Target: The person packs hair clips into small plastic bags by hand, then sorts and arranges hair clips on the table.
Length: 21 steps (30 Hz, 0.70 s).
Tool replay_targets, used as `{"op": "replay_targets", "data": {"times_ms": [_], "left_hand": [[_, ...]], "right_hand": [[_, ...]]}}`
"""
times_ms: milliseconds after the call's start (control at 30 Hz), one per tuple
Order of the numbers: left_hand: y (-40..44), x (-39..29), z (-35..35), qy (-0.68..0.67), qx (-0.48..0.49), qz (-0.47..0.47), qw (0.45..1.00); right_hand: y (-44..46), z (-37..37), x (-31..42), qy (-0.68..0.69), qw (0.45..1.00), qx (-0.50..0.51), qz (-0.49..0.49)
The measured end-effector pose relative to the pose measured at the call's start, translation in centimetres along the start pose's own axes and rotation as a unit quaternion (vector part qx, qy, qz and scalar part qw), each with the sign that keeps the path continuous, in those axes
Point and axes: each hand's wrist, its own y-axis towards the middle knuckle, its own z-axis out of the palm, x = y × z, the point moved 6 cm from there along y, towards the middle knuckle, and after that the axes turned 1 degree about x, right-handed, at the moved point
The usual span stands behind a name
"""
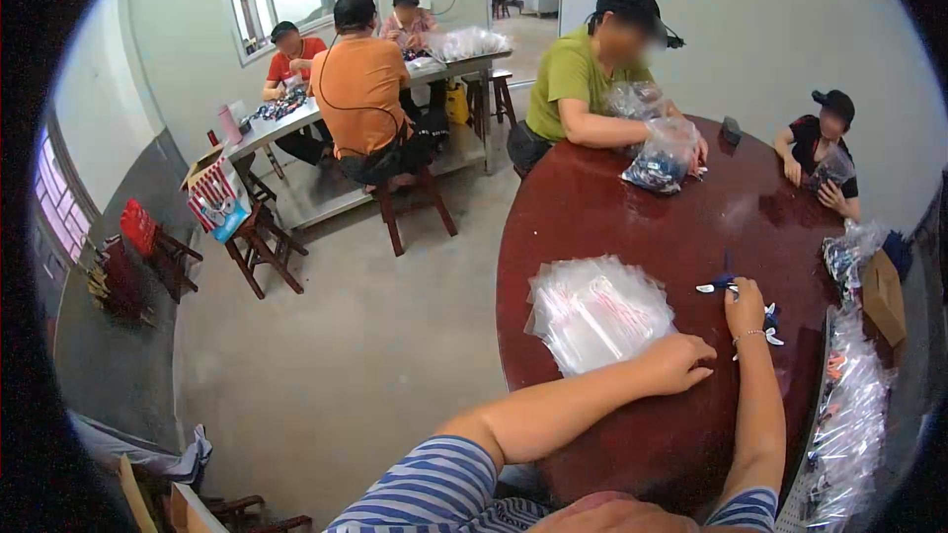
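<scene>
Head view shows the left hand with its fingers partly open and no thing seen in them. Just beside them, flat clear bags lie overlapping on the worktop, perhaps so that each edge is easy to catch. The right hand has its fingers bent down at the blue-and-white pieces; if they pinch one, I cannot tell. Beyond the fingers, a person in green handles a clear bag with dark pieces. To the right of the fingers are filled bags and a cardboard box, its contents hidden.
</scene>
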Motion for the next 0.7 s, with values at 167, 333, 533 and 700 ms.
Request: {"op": "replay_targets", "data": {"times_ms": [167,333,533,700], "left_hand": [[0.0,0.1,-0.1,0.0,0.016,-0.006,1.0],[0.1,0.4,0.2,-0.001,0.022,-0.012,1.0],[0.4,0.5,-0.2,-0.03,-0.024,0.007,0.999],[0.9,-0.4,-0.9,-0.016,-0.025,0.016,0.999]], "right_hand": [[3.3,-0.4,-2.8,0.112,0.993,-0.02,0.014],[8.6,0.1,-8.1,0.145,0.987,-0.069,0.029],[8.6,-3.3,-9.3,0.385,0.913,-0.086,0.106],[2.2,-6.1,-8.8,0.325,0.925,-0.057,0.189]]}}
